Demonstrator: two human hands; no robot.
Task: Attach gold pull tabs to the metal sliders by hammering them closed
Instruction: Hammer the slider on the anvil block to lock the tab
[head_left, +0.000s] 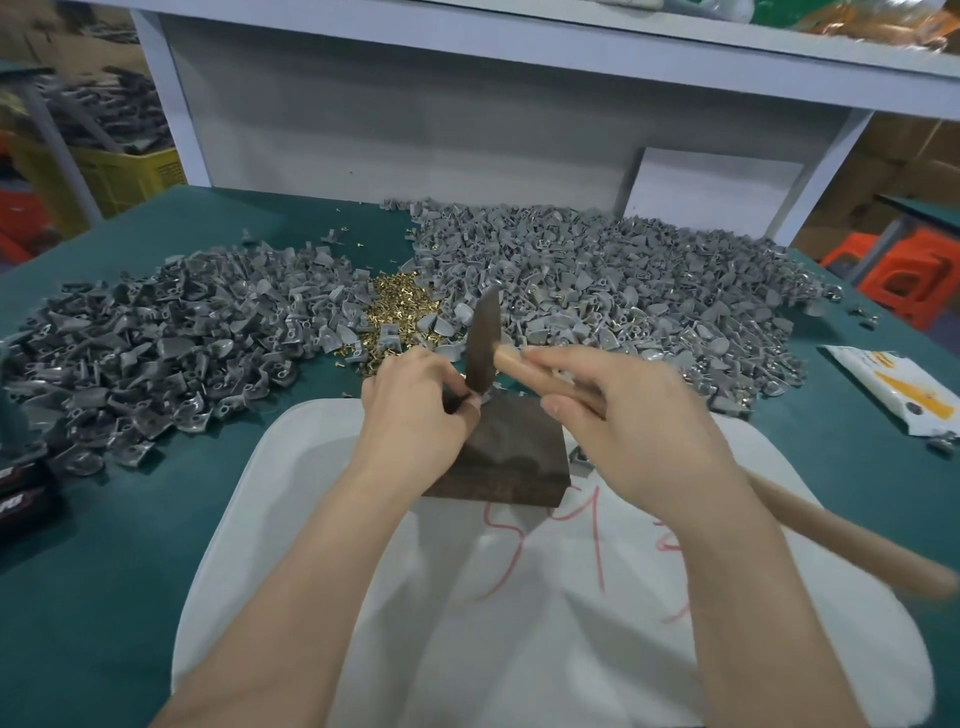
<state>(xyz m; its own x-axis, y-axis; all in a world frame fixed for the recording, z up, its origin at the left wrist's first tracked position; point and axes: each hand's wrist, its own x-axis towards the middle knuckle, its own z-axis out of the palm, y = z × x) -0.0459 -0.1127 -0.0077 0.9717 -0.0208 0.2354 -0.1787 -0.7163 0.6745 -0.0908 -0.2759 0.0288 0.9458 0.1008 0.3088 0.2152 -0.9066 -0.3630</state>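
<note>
- Left hand (415, 402) pinches a small grey metal slider (484, 399), mostly hidden, on the dark wooden block (511, 457); probably light, stiff and slippery, best held by its edges.
- Right hand (623, 421) grips the wooden-handled hammer (483, 343) near its head.

This is a small factory workshop set up for hand assembly. A table (156, 519) covered in green cloth carries heaps of grey metal sliders (597, 291) beyond both hands. A pile of gold pull tabs (395, 301) lies just beyond the left hand (410, 410), which pinches a small part (484, 398) on a dark block (509, 457). The right hand (623, 431) grips a wooden-handled hammer (483, 343). Far left of the hands, a yellow crate (130, 176) holds more grey parts. Far right stand orange plastic stools (904, 275) and brown cartons (909, 150).
</note>
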